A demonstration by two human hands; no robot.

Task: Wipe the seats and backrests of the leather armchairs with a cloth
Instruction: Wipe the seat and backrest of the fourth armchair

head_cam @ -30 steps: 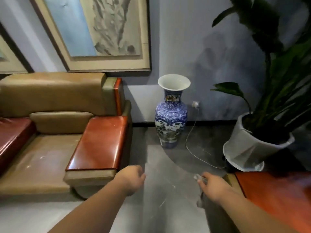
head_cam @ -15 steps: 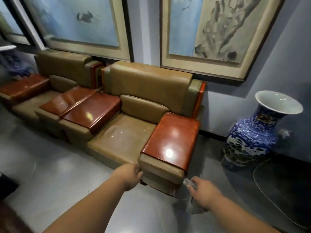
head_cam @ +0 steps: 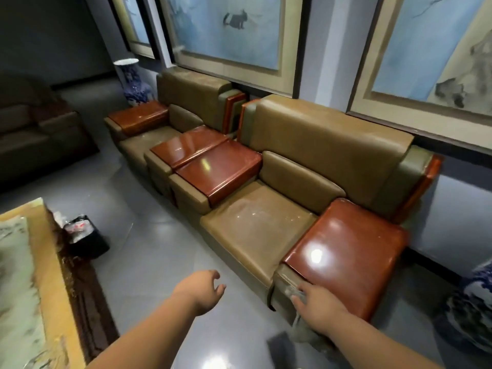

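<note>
Right hand: right hand [head_cam: 320, 306] low in view, fingers curled round a grey cloth [head_cam: 299, 322], held against the front edge of the nearest armrest [head_cam: 346, 251].
Left hand: left hand [head_cam: 206, 290] free over the floor [head_cam: 149, 262], fingers loosely spread, holding nothing.
Cloth: bunched in the right hand, the rest hanging below it; not on any seat or backrest.
Near armchair: near armchair [head_cam: 306, 187], olive leather; its seat [head_cam: 255, 227] shows pale scuffs and specks, so it looks unwiped as yet.
Near backrest: near backrest [head_cam: 327, 137] dull, untouched by the cloth.
Far armchair: far armchair [head_cam: 183, 110] just beside the near one, armrests nearly touching; no cloth near it.
Progress: judged at the start; both seats and both backrests appear left to do.
Surroundings: bin [head_cam: 85, 237] beside a stone-topped tabletop [head_cam: 40, 262]; vase [head_cam: 133, 81] past the far armchair; framed paintings [head_cam: 234, 30] on the wall.
</note>
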